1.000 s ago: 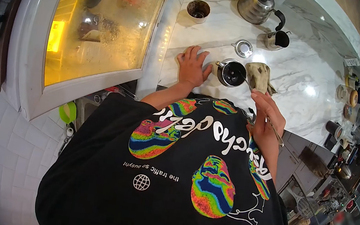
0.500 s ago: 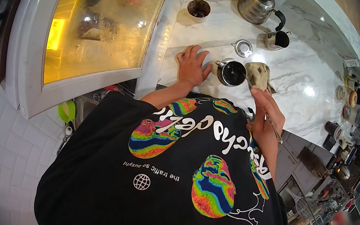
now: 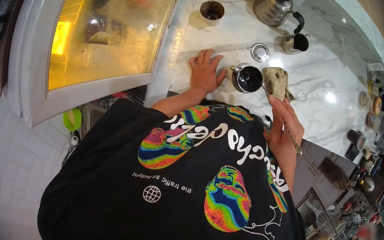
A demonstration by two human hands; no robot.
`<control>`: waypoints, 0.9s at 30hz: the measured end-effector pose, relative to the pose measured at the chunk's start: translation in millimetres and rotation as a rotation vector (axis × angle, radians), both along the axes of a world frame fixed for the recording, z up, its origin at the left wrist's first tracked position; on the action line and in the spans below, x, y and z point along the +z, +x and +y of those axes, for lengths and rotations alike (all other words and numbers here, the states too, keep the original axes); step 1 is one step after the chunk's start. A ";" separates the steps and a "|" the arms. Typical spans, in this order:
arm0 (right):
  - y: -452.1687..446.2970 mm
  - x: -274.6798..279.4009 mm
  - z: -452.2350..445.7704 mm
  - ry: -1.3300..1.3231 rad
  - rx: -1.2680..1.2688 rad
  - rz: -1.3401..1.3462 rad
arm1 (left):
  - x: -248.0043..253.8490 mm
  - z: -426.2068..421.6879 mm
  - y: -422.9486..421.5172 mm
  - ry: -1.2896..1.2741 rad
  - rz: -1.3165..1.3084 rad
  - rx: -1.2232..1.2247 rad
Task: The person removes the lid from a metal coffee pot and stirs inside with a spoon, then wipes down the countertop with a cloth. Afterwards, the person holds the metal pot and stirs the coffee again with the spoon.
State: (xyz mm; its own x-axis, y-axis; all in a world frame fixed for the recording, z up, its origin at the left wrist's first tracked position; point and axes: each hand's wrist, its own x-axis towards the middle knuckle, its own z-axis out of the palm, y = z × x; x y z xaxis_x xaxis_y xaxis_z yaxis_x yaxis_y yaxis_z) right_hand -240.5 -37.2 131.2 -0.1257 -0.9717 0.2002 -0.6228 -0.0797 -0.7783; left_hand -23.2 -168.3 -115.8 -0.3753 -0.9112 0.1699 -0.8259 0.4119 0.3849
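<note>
"What could go wrong there?"

"A spill from the cup, I'd say. It stands just above the centre of the frame, dark inside, and no hand steadies it. A hard push of the metal rod against its rim could tip it or slop something onto the bench."

"Isn't the left hand on it?"

"No, that one rests palm down, left of the cup and apart from it, fingers spread wide, holding nothing."

"And the right hand?"

"Below and right of the cup, in a narrow grip, thumb and fingers pinching the rod. The rod slants from the cup down past the hand, towards the lower right. Its tip is lost in the dark; I can't tell whether it touches the bottom."

"Anything in the way?"

"The cloth, just right of the cup. A sideways swing might snag it. The lid lies above, near the cup."
</note>
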 end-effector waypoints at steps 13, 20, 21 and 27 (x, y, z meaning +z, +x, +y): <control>-3.2 -3.8 -4.1 -0.045 0.000 0.010 | 4.2 -0.4 -1.3 0.034 0.011 -0.006; -0.6 -0.2 1.4 -0.002 0.002 0.028 | 4.5 1.1 0.1 0.030 0.003 -0.003; -1.6 -1.1 -0.4 -0.011 -0.007 0.037 | 4.4 -0.5 -0.1 0.026 0.005 -0.002; 2.4 -1.4 -3.6 -0.022 0.025 0.002 | 3.8 0.3 0.4 0.015 -0.006 -0.001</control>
State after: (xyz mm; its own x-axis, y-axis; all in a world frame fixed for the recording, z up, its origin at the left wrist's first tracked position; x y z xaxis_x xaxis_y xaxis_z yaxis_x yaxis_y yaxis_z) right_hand -238.0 -40.8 129.9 -0.1013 -0.9699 0.2216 -0.6216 -0.1122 -0.7753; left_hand -22.9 -168.1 -112.0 -0.3768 -0.9135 0.1536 -0.8280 0.4065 0.3862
